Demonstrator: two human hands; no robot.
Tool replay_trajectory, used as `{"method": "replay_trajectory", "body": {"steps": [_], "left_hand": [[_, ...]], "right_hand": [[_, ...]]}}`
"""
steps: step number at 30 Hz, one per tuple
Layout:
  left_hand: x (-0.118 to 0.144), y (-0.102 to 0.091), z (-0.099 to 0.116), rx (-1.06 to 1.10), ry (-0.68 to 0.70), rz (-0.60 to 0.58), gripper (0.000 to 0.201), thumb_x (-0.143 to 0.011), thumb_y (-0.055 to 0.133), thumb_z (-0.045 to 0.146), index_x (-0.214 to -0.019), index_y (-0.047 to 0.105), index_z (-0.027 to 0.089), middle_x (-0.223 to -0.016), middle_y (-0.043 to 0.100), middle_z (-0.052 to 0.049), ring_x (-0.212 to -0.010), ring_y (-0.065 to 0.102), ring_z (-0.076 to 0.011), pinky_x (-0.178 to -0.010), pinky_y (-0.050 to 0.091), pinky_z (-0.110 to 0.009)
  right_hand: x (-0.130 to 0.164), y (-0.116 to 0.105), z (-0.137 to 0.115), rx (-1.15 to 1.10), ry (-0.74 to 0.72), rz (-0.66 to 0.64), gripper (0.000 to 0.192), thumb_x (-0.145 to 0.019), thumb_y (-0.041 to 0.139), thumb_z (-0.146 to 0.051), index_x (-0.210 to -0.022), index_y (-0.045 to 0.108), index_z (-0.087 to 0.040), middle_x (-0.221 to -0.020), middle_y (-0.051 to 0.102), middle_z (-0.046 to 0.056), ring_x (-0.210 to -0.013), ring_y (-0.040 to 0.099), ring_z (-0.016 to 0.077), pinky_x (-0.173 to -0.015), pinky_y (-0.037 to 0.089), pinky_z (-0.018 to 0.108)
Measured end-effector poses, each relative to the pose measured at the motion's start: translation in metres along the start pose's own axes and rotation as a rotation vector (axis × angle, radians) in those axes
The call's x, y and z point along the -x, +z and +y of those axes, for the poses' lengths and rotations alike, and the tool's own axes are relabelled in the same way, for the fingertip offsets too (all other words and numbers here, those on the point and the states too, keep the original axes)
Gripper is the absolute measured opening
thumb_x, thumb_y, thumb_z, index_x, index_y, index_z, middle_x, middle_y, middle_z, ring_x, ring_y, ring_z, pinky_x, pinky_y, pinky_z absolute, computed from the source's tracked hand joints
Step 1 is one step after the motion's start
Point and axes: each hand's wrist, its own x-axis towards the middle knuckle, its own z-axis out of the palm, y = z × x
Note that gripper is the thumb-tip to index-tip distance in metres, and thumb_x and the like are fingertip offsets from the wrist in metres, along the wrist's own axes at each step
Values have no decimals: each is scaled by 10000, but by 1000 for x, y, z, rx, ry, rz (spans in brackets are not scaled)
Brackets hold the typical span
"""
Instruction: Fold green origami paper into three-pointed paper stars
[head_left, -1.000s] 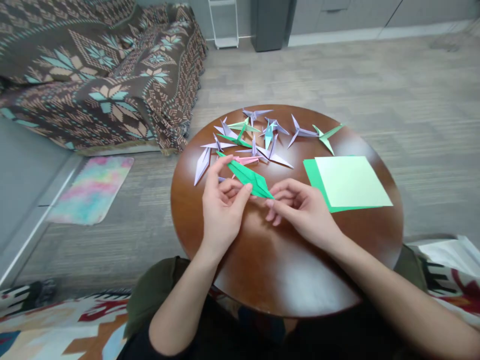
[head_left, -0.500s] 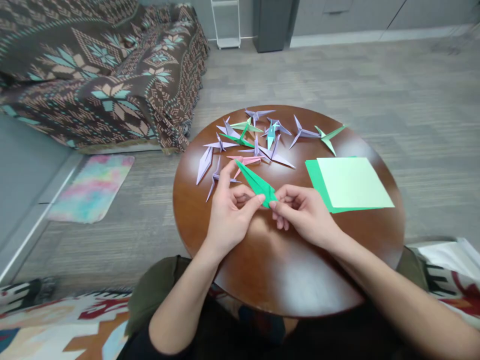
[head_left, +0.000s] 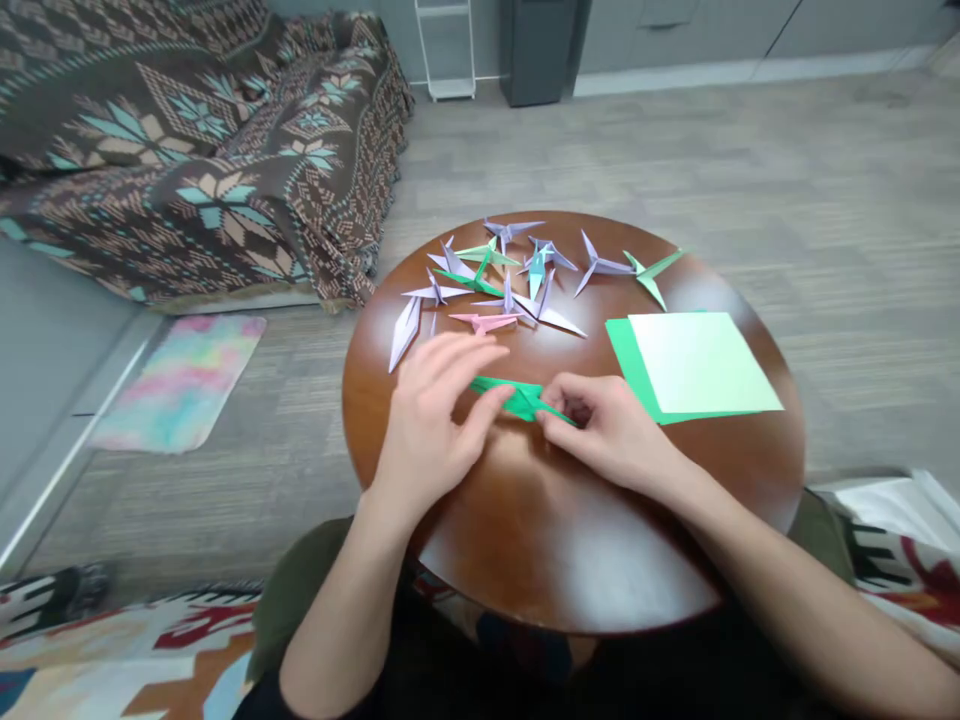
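A narrow folded piece of green origami paper (head_left: 523,402) lies level between my hands, above the near middle of the round table. My right hand (head_left: 604,425) pinches its right end between thumb and curled fingers, and a thin green point sticks out by that thumb. My left hand (head_left: 439,425) is open, fingers stretched above the paper's left part and its thumb touching the near side. Just beyond stand folded paper cranes, among them a pink crane (head_left: 484,323), a dark green crane (head_left: 480,275) and a lilac crane (head_left: 551,310).
At the table's right lies a pale green sheet stack (head_left: 705,362) over brighter green sheets (head_left: 634,365). The wooden table (head_left: 570,520) has a rounded edge. A patterned covered sofa (head_left: 225,190) and a pastel mat (head_left: 184,380) are to the left.
The green paper has turned from slanting upward to nearly level. My left fingers have loosened and stretched out over it; the right hand keeps its pinch.
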Motion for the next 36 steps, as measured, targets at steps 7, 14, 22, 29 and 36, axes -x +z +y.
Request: {"method": "replay_trajectory", "body": {"steps": [7,14,22,29,36], "left_hand": [[4,4,7,174,-315,-326,88,-947,672,210,-897,745,213,-858,795,-17,-796,741,-201,-775,556,-316],[2,14,20,357,-380,-194,107,-934,709,280,-1005,728,203,-886,740,-33,-746,678,-158,-638,516,-251],[0,24,17,817,-706,-225,278,-776,889,344,-833,683,166,-709,706,-8,-586,687,-135,-565,588,-243],[0,25,21,884,-755,-205,260,-758,901,280,-821,683,153,-719,719,-2,-626,747,-136,-652,657,-239],[2,29,18,850,-672,-61,199,-836,804,288,-868,649,167,-755,694,4,-669,740,-130,-687,671,-254]], "right_hand": [[-2,-6,-2,-327,94,132,189,-885,735,-328,-791,622,-210,-608,610,-36,-480,536,117,-490,405,258],[0,-6,-10,-341,184,-168,177,-848,762,-255,-739,639,-188,-528,567,-53,-483,490,98,-506,370,235],[-1,-5,-7,-368,148,-80,174,-888,729,-344,-823,703,-185,-661,654,-14,-530,533,117,-521,392,258],[-1,0,0,-246,57,57,97,-859,745,-283,-844,711,-192,-844,628,14,-691,543,138,-616,422,282],[-1,2,-1,-334,140,63,212,-915,728,-403,-905,692,-195,-784,683,18,-708,608,167,-645,459,291]]}}
